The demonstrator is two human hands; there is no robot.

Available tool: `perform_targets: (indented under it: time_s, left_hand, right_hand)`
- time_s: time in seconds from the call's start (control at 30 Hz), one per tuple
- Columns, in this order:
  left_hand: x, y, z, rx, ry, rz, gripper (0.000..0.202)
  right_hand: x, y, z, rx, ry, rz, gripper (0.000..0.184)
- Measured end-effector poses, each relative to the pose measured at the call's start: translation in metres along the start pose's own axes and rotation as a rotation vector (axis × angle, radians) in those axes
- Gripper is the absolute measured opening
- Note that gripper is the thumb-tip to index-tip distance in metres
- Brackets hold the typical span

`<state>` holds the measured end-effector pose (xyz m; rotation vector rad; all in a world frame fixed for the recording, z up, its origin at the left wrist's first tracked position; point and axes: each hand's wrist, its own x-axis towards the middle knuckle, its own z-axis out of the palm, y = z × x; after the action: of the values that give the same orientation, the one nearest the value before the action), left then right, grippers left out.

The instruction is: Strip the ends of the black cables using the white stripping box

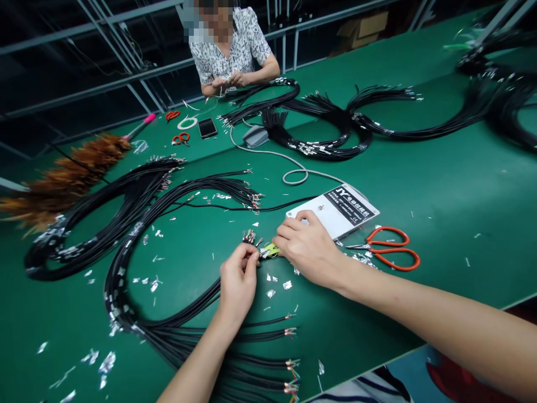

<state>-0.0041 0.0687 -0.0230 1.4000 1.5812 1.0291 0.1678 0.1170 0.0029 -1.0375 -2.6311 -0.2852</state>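
My left hand (239, 280) pinches the stripped end of a black cable (250, 237), whose thin coloured wires fan out above my fingertips. My right hand (308, 246) is closed around a small yellow-green tool (269, 251) right beside those wires, its fingers resting at the edge of a white box-shaped device (335, 211) with a black label. Bundles of black cables (138, 235) loop across the green table (440, 184) to my left, and more stripped cable ends (291, 369) lie near the front edge.
Orange-handled scissors (388, 249) lie right of my right hand. Foil scraps (107, 361) litter the table. A feather duster (71, 176) lies at far left. Across the table a person (230, 50) works with both hands, near a phone (207, 127), a tape roll (187, 122) and more cable bundles (327, 131).
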Motion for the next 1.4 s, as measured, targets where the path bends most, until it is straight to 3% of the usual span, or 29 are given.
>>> perform_targets:
  time_s: [0.2,0.47,0.53,0.6,0.67,0.73,0.87,1.17,1.27,1.4]
  left_hand:
    - [0.000,0.001,-0.001,-0.002,-0.013,0.011,0.013]
    - [0.002,0.000,0.000,0.033,-0.008,0.021,0.014]
    - [0.001,0.000,0.000,0.046,-0.002,0.028,0.014]
    - [0.000,0.001,0.000,0.056,0.005,0.039,0.014]
    - [-0.001,0.001,-0.001,0.063,0.010,0.049,0.014]
    - [-0.002,0.002,-0.001,0.068,0.010,0.054,0.015]
    - [-0.004,0.001,-0.003,0.084,0.014,0.050,0.015]
    - [-0.013,-0.001,-0.014,0.073,0.046,0.002,0.015]
    - [-0.026,0.006,-0.017,0.030,0.021,-0.027,0.017]
    - [-0.059,0.010,-0.018,-0.062,-0.115,-0.081,0.017]
  right_hand:
    - [0.000,-0.001,0.000,0.014,-0.039,0.013,0.019]
    - [0.000,-0.001,-0.010,0.037,-0.084,0.042,0.003]
    - [-0.010,0.004,-0.018,0.112,-0.012,0.071,0.009]
    - [-0.026,0.010,-0.026,0.199,0.140,0.146,0.013]
    - [-0.047,0.014,-0.031,0.259,0.319,0.255,0.009]
    - [-0.066,0.014,-0.032,0.275,0.391,0.302,0.009]
    - [-0.085,0.006,-0.024,0.250,0.350,0.319,0.012]
    - [-0.083,0.008,-0.016,0.190,0.384,0.333,0.014]
    - [-0.084,0.006,-0.018,0.246,0.404,0.327,0.014]
    - [-0.083,-0.011,-0.021,0.464,0.388,0.271,0.019]
